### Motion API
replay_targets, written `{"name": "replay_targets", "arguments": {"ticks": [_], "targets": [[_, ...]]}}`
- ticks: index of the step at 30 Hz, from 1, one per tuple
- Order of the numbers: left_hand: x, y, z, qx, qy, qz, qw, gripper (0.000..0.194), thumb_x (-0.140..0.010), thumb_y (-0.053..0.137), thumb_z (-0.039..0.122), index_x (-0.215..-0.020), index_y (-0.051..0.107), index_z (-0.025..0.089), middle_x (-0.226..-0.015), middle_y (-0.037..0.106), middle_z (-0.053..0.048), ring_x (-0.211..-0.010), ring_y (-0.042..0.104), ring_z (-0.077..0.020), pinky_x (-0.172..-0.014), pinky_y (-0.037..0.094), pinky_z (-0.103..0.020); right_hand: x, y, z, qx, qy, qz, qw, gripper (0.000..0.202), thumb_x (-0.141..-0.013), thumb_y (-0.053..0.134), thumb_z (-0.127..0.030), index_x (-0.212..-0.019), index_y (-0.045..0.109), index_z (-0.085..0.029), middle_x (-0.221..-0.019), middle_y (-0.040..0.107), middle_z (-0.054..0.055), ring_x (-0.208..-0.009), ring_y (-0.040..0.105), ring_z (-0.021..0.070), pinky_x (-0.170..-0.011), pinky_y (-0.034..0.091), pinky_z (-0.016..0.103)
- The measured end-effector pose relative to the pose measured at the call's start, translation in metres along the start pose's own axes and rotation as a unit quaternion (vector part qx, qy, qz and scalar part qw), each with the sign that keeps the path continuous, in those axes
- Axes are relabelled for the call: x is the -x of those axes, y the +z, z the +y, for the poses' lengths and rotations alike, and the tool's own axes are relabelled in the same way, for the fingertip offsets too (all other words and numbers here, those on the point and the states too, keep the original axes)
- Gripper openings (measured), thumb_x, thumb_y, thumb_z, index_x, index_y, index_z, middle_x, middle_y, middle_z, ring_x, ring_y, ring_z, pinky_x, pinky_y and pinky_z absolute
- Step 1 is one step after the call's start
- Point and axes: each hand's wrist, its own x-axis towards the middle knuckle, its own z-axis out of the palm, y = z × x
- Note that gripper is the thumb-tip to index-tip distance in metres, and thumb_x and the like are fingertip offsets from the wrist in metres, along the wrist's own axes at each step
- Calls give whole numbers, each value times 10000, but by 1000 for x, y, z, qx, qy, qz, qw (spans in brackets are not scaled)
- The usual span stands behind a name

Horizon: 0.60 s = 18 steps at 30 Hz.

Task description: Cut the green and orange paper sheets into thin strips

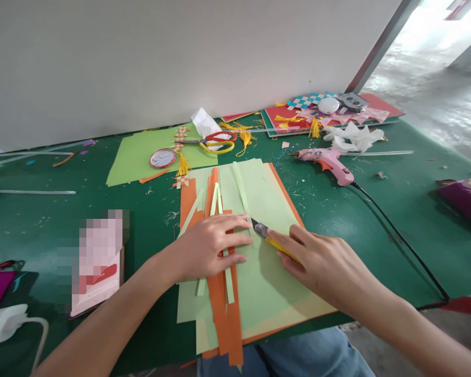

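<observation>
Pale green sheets (282,283) lie stacked on the table in front of me, with orange paper showing at their edges. My left hand (215,245) rests on the stack with its fingers spread, over several orange strips (234,335) and narrow light green strips (230,285). In my right hand (317,256) is a yellow utility knife (264,230), its blade out and pointing up and left. The blade tip is close to my left fingertips, beside a pale green strip (240,186) on the top sheet.
Scissors (220,142), a round tin (163,158) and yellow tassels (183,165) lie behind the stack. A pink glue gun (329,162) with a black cord is at right. A phone (98,267) lies left, a purple object (465,201) far right.
</observation>
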Motion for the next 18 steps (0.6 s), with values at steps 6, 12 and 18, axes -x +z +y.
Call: {"name": "replay_targets", "arguments": {"ticks": [6, 12, 18], "targets": [[0, 2, -1, -15, 10, 9, 1000, 265, -950, 539, 359, -1145, 644, 213, -1351, 563, -74, -1325, 458, -255, -1091, 413, -444, -1, 0, 0, 5, -13, 11, 1000, 385, -905, 474, -208, -1276, 575, -193, -776, 557, -8, -496, 556, 120, -437, 287, 301], [-1, 6, 9, -51, 43, 44, 997, 342, -957, 519, 388, -1203, 598, 164, -1238, 648, -94, -1227, 558, -256, -1009, 486, -431, 9, 1, -1, 6, -41, 6, 999, 398, -932, 431, -205, -1320, 518, -178, -763, 521, -11, -527, 557, 117, -460, 299, 304], [-8, 20, 10, -71, -23, 158, 985, 224, -987, 465, 295, -1075, 631, 172, -1094, 701, -63, -1096, 628, -204, -1023, 476, -391, 11, 1, 0, -8, -46, 12, 999, 406, -939, 414, -198, -1339, 481, -189, -763, 504, -18, -543, 561, 115, -470, 303, 307]]}}
